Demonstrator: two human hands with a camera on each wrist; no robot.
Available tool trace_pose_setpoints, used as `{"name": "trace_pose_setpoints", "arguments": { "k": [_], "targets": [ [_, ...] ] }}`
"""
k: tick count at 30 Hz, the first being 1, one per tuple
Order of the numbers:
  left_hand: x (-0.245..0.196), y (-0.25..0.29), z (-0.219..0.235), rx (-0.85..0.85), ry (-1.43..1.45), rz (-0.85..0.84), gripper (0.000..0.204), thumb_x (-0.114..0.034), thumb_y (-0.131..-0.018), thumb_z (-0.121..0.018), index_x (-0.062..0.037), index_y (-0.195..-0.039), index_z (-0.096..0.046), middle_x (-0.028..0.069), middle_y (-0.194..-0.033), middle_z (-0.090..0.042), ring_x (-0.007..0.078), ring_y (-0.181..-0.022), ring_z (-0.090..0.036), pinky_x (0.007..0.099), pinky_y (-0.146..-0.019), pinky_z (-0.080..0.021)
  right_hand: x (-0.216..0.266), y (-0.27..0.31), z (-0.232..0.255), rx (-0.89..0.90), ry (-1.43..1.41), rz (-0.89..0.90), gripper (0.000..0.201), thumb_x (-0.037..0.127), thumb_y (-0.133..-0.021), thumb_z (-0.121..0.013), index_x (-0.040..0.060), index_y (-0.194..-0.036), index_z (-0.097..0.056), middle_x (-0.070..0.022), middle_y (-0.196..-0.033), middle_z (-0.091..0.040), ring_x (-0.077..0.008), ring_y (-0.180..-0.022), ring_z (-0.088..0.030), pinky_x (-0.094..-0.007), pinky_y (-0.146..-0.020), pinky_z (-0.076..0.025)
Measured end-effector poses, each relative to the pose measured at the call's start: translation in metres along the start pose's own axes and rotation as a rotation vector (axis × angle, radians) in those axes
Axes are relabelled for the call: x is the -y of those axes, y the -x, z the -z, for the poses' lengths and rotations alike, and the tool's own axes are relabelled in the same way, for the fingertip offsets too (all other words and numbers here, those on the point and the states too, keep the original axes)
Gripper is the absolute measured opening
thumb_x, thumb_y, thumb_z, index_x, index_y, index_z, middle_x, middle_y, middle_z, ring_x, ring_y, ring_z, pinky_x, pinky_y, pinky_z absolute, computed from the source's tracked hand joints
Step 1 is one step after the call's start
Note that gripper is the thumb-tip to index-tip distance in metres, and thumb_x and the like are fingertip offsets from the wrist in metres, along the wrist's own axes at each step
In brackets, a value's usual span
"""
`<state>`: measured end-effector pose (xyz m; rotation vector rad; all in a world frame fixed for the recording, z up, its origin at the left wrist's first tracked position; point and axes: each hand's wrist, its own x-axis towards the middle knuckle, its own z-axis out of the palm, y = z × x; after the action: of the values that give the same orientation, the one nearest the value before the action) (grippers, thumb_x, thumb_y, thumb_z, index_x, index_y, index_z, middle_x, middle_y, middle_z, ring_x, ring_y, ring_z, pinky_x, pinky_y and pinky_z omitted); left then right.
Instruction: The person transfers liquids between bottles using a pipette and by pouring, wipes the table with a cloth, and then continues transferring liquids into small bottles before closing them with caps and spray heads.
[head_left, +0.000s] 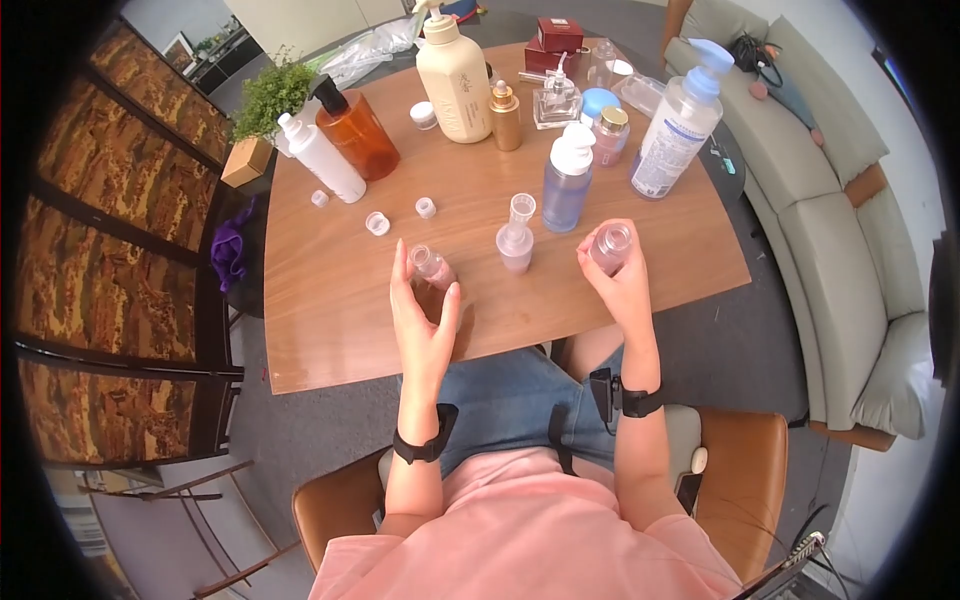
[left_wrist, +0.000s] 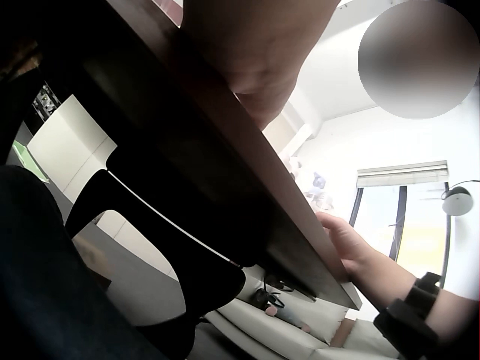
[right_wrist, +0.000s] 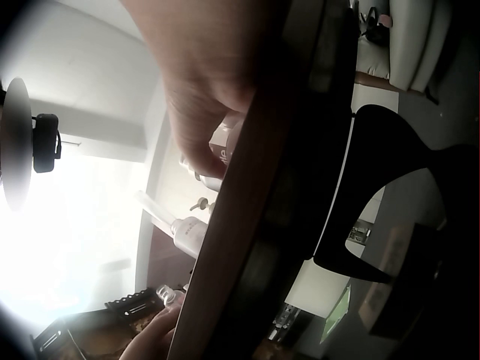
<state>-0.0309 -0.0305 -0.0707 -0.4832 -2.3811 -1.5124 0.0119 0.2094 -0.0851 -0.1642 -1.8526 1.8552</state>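
Note:
In the head view, my left hand (head_left: 424,335) is beside a small pink-tinted bottle (head_left: 437,272) with an uncapped neck; its fingers are straight and the thumb stands apart. Whether they touch the bottle is unclear. My right hand (head_left: 628,283) holds a similar uncapped bottle (head_left: 609,248), its fingers curled round it. Between the hands stands another small bottle (head_left: 515,250), with a clear piece (head_left: 522,208) at its top. Small caps (head_left: 377,224) lie to the left. The table edge hides much of my left hand (left_wrist: 251,60) and right hand (right_wrist: 206,90) in the wrist views.
Behind the hands stand a blue bottle with a white pump (head_left: 567,190), a clear pump bottle (head_left: 672,140), a cream pump bottle (head_left: 455,85), an amber bottle (head_left: 358,135) and a white bottle (head_left: 325,160). The wooden table (head_left: 330,330) has its near edge by my lap.

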Motion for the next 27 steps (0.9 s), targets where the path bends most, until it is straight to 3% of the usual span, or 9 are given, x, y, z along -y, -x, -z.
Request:
{"name": "trace_pose_setpoints", "arguments": {
  "k": [7,16,19,23,25,27],
  "targets": [
    [0.006,-0.001,0.002,-0.017,0.009,0.02,0.065,-0.006,-0.09,-0.063,-0.0058,-0.148,-0.032,0.0129,-0.128,-0.052,0.0235,-0.115,-0.052,0.0375,-0.104,-0.038,0.001,-0.001,0.0,-0.009,0.018,0.008,0.029,0.0,-0.08,-0.067,0.0056,-0.102,-0.049,-0.0024,-0.085,-0.06,-0.0107,-0.082,-0.059,-0.0267,-0.075,-0.048],
    [0.006,-0.001,0.004,-0.003,-0.027,0.032,0.066,-0.006,-0.089,-0.065,-0.0039,-0.147,-0.033,0.0115,-0.122,-0.055,0.0216,-0.11,-0.054,0.0352,-0.1,-0.041,0.006,0.001,-0.002,0.0,-0.008,-0.013,0.028,-0.004,-0.081,-0.065,0.0062,-0.101,-0.048,-0.0018,-0.088,-0.059,-0.0099,-0.082,-0.058,-0.0254,-0.074,-0.048],
    [0.005,-0.001,0.004,0.002,-0.031,0.024,0.067,-0.009,-0.088,-0.066,-0.0042,-0.147,-0.033,0.0169,-0.123,-0.052,0.029,-0.112,-0.051,0.0391,-0.099,-0.041,0.006,0.001,-0.003,0.001,-0.007,-0.013,0.028,-0.005,-0.081,-0.064,0.006,-0.102,-0.048,-0.0021,-0.089,-0.058,-0.0098,-0.084,-0.058,-0.025,-0.075,-0.047],
    [0.006,0.0,0.006,0.021,-0.015,0.064,0.068,-0.009,-0.088,-0.066,-0.0045,-0.147,-0.033,0.0173,-0.124,-0.051,0.0294,-0.114,-0.051,0.0392,-0.1,-0.04,0.008,0.001,-0.003,0.002,-0.014,-0.026,0.028,-0.006,-0.081,-0.063,0.006,-0.102,-0.048,-0.002,-0.089,-0.058,-0.0097,-0.085,-0.058,-0.0251,-0.076,-0.047],
    [0.001,-0.002,0.006,0.01,-0.045,0.021,0.065,-0.006,-0.089,-0.065,-0.0034,-0.146,-0.034,0.0143,-0.134,-0.047,0.0243,-0.119,-0.05,0.0374,-0.104,-0.039,0.009,0.001,-0.002,0.002,0.013,-0.035,0.028,-0.006,-0.082,-0.064,0.0059,-0.102,-0.048,-0.0021,-0.089,-0.058,-0.0097,-0.085,-0.058,-0.0252,-0.076,-0.047],
    [-0.001,-0.002,0.007,0.012,-0.023,0.033,0.065,-0.006,-0.089,-0.065,-0.0033,-0.146,-0.034,0.0146,-0.135,-0.046,0.0252,-0.12,-0.05,0.038,-0.105,-0.039,0.009,0.002,-0.002,0.001,0.006,-0.03,0.028,-0.006,-0.082,-0.064,0.0057,-0.102,-0.048,-0.0022,-0.089,-0.058,-0.0097,-0.085,-0.058,-0.0252,-0.076,-0.047]
  ]
}}
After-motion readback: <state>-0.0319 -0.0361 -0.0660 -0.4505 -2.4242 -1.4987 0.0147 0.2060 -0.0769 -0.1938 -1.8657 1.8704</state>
